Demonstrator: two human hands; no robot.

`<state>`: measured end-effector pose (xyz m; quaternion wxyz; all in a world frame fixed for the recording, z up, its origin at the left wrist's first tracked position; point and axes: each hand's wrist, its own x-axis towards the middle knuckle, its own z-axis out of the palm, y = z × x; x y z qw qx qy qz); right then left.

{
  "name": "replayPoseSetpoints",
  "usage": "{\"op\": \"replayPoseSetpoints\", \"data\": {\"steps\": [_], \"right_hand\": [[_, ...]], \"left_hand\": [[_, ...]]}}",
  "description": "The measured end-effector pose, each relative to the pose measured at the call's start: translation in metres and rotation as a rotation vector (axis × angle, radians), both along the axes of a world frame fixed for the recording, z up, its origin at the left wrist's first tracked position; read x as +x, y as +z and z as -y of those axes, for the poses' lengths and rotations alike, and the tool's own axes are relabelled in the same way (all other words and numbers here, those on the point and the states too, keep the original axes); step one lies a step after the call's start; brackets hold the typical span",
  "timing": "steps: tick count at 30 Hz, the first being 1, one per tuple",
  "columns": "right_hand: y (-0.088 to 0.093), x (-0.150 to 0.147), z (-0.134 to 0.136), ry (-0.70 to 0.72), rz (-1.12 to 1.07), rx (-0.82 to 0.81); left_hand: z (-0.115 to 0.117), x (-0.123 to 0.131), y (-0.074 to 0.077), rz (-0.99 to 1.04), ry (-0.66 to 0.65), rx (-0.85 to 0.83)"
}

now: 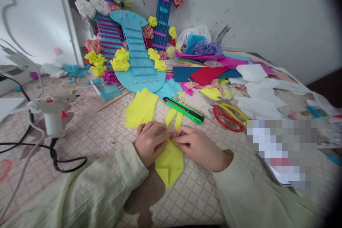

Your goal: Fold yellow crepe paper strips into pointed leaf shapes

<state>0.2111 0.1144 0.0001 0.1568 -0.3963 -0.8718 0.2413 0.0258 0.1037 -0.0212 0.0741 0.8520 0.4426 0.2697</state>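
Note:
A yellow folded paper (171,165) lies on the table at the centre bottom, its lower end pointed with a folded flap. My left hand (151,141) pinches its top edge from the left. From the right, my right hand (199,146) pinches the same top edge, fingertips close to the left ones. Just beyond the hands are yellow paper strips (178,120) and a green and black cutter (184,109). A stack of yellow paper sheets (141,108) lies beyond my left hand.
A white glue gun (53,115) with black cables stands at the left. Red and yellow scissors (228,117) lie at the right, near white paper (259,94). Paper guitars with flowers (136,53) lean against the wall. A blurred patch covers something at the right.

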Motion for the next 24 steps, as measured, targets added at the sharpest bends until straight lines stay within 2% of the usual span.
{"op": "replayPoseSetpoints", "data": {"steps": [24], "right_hand": [[0.0013,0.0012,-0.0008,0.025,-0.011,-0.01]], "left_hand": [[-0.0001,-0.0008,-0.0013,0.013,-0.017,0.007]]}}
